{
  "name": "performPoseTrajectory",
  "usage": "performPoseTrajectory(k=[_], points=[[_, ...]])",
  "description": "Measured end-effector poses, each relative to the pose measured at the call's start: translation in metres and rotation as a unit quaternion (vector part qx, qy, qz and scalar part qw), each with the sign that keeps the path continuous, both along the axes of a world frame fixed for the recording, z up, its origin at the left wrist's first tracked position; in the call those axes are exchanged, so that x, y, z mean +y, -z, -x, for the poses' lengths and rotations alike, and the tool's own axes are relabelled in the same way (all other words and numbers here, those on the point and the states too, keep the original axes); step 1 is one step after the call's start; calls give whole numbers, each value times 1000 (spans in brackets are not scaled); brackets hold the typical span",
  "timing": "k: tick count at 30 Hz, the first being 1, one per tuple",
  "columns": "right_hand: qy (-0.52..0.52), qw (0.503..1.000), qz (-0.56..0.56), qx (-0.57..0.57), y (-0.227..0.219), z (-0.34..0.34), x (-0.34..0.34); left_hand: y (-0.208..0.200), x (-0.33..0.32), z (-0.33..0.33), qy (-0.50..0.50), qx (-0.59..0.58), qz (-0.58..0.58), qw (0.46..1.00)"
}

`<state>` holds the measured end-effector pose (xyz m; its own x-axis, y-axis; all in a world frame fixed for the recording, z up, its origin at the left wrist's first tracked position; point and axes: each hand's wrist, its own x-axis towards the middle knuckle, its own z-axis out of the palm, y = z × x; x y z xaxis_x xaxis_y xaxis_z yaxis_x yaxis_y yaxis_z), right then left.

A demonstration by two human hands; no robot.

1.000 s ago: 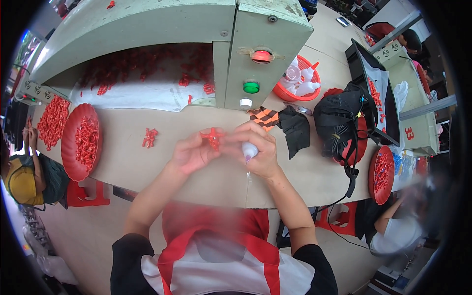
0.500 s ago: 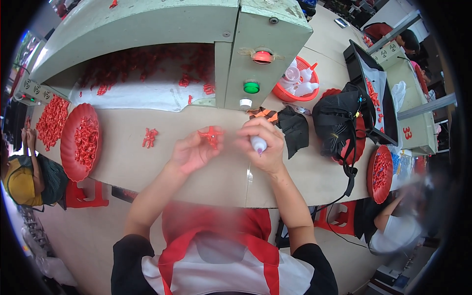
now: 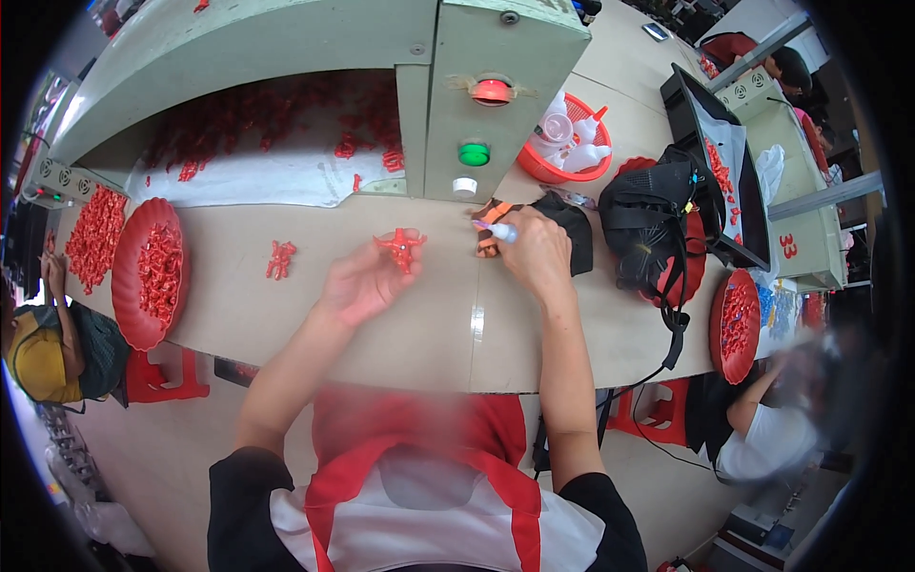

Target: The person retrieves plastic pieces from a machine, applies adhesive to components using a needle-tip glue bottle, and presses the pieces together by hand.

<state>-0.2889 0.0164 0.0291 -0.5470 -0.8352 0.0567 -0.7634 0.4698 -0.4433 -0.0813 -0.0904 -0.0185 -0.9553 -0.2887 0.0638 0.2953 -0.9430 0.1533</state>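
My left hand [image 3: 357, 284] pinches a small red plastic figure [image 3: 400, 248] by its edge, holding it above the table. My right hand [image 3: 537, 255] is closed round a small white squeeze bottle [image 3: 502, 231] with a purplish tip, which points left over an orange-and-black striped cloth [image 3: 488, 214]. Dark cloth [image 3: 572, 229] lies beyond and beside that hand. Another red figure [image 3: 280, 259] lies alone on the table, left of my left hand.
A pale green machine [image 3: 419, 95] with red figures inside stands at the back. On the left are a red bowl [image 3: 122, 286] and a heap of figures [image 3: 95, 238]. A red basket of bottles [image 3: 596, 170], a black bag [image 3: 653, 214] and another bowl [image 3: 717, 334] are right. Co-workers sit at both sides.
My right hand has moved right and away from the figure, and the bottle's tip now points left over the striped cloth. My left hand still holds the figure. The whole view has shifted slightly.
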Motion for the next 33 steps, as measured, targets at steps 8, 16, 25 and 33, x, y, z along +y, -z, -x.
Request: performPoseTrajectory(k=[8,16,25,33], points=[[-204,863,242,-394,-23,-14,4,14,-2,-7,84,-104,153,979],[-307,927,67,-205,-25,-42,10,3,15,5,145,-157,237,948],[-244,880,258,-315,-12,-28,13,-39,17,-37,-79,-307,498,807],[-41,857,289,-425,-18,-14,32,-81,-104,-188,-409,-679,604,82]])
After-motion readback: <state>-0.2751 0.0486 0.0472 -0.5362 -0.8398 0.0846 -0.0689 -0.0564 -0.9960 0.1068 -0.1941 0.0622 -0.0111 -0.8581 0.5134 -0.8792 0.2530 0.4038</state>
